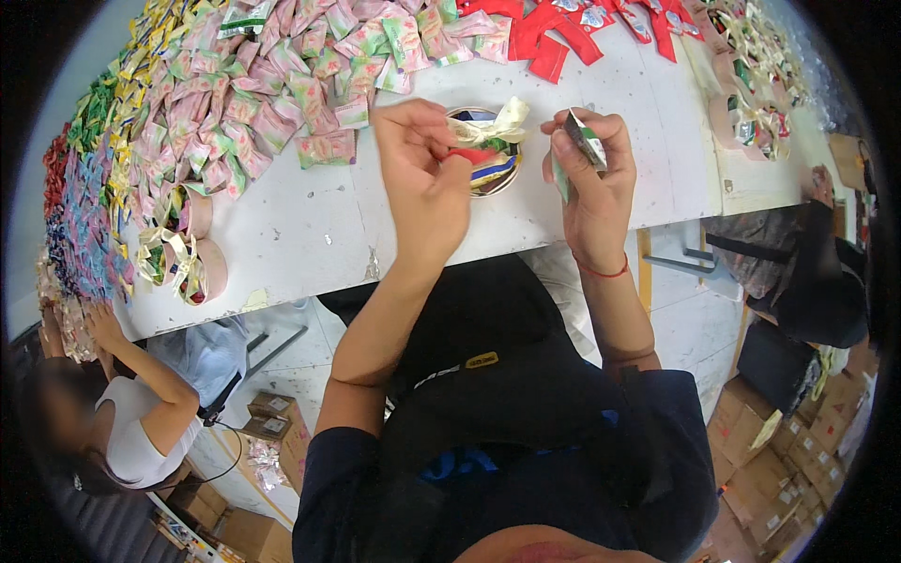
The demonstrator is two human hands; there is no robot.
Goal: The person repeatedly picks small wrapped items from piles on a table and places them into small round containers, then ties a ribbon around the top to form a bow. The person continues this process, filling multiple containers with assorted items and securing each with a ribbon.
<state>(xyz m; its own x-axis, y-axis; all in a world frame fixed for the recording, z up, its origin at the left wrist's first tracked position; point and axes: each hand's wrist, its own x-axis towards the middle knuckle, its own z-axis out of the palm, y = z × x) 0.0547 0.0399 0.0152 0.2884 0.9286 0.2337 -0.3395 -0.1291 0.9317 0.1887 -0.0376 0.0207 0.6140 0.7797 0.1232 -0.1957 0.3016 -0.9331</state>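
In front of me on the white table stands a small round box (508, 180) with a cream ribbon bow (502, 122) and colourful wrapped sweets inside. My left hand (420, 174) is at the box's left side, fingers curled, thumb and fingertips closed on a red packet (472, 154) at the opening. To the right of the box, my right hand (596, 178) is raised over the table. It grips a small green and white packet (587, 143) between thumb and fingers; a pale green edge shows below the thumb.
Pink and green wrapped sweets (272, 103) are heaped at the back left, red packets (554, 42) at the back. Filled ribboned boxes stand at left (192, 267) and right (741, 117). A co-worker (141, 422) sits at left, another person (807, 263) at right. Cartons (760, 488) stack below.
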